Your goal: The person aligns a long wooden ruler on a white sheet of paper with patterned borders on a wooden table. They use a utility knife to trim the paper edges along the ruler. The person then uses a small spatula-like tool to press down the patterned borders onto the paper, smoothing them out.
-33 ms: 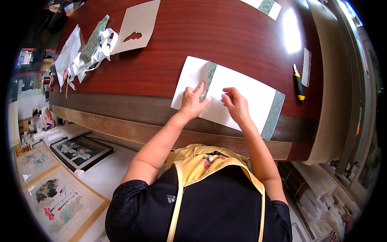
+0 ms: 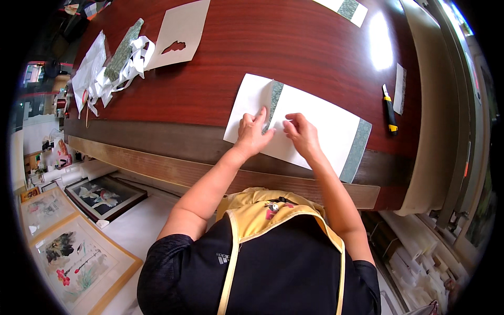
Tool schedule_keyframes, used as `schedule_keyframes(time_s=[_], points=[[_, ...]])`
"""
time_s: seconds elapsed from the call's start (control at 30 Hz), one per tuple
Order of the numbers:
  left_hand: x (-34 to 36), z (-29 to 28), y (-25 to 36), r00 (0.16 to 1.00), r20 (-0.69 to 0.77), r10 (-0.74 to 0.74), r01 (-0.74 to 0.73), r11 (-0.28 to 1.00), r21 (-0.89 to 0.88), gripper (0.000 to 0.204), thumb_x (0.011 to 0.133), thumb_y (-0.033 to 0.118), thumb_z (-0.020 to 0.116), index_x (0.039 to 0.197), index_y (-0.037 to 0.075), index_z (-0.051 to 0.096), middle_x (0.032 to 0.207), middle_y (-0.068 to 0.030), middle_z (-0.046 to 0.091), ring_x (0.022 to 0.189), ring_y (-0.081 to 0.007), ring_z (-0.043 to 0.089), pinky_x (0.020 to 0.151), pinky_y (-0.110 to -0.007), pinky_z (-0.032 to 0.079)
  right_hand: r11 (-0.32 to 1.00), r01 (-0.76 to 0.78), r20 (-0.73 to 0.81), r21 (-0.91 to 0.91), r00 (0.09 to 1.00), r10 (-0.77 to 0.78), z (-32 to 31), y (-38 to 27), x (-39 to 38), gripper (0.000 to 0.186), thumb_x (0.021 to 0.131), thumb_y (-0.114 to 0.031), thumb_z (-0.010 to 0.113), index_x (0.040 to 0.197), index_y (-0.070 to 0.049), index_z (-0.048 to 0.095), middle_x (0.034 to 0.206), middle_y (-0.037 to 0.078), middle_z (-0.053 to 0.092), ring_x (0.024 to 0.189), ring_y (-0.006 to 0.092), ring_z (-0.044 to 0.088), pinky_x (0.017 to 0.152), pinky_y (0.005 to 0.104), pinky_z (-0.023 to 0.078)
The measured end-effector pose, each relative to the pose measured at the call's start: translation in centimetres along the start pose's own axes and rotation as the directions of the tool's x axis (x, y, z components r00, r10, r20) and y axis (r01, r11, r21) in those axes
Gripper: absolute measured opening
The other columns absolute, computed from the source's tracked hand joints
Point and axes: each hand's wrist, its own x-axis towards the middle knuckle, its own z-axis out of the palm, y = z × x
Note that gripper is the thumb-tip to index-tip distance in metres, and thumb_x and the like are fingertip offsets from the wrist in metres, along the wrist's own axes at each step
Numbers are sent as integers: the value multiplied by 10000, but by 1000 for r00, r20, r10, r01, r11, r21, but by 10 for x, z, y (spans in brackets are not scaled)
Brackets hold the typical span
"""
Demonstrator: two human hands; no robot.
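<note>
If my left hand [image 2: 251, 138], forefinger and thumb apart, slips, the narrow mottled-green paper-like strip [image 2: 275, 98] could skew or crease across the smooth white rectangular sheet [image 2: 325, 121], near-centre on the glossy red-brown table [image 2: 252, 31]. My right hand [image 2: 303, 135] curls just right; whether its fingers pinch anything, I cannot tell.

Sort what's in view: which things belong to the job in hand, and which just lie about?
In the job:
- left hand, at the green strip
- right hand, over the white sheet

Lying about, apparently:
- yellow-and-black cutter, unheld, possibly a tool for it
- white and green scraps
- pale sheet with a ragged hole
- framed pictures
</note>
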Motion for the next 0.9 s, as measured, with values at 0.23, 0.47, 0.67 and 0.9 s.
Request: schedule_keyframes(time_s=[0.23, 0.47, 0.67, 0.9], points=[[-23, 7, -10, 990, 139, -35, 106, 834, -542, 531, 935, 95, 593, 1437, -54, 510, 1161, -183, 615, 1103, -269, 603, 994, -370, 484, 872, 85, -12, -481, 995, -104, 33, -45, 12, 308, 919, -333, 713, 1045, -52, 720, 983, 139, 711, 946, 328, 699, 845, 436, 550], [-27, -66, 19, 895, -183, 407, -430, 896, -113, 370, 849, 148, 759, 1198, 82, 655, 1072, -94, 646, 1066, -269, 600, 966, -394, 498, 798, 496, 635, -343, 748, -192, -12, -21, 41, 181, 885, -175, 707, 1026, -64, 726, 939, 147, 742, 860, 342, 711, 801, 425, 545], [26, -67, -19, 862, 250, 440, -456, 890, 4, 228, 815, 192, 772, 998, 89, 683, 987, -77, 674, 988, -302, 642, 882, -440, 522, 733, 372, 554, -570, 832, 9, -34, -40, 35, 209, 896, -241, 733, 1023, -75, 731, 941, 115, 754, 893, 305, 714, 813, 406, 546], [32, -51, -25, 892, 247, 379, -383, 923, -35, 151, 863, 185, 716, 886, 47, 659, 904, -129, 692, 927, -335, 664, 831, -457, 531, 668, 246, 229, -703, 967, -114, -48, -16, -2, 248, 880, -311, 752, 990, -88, 756, 933, 119, 750, 908, 311, 720, 815, 428, 563]])
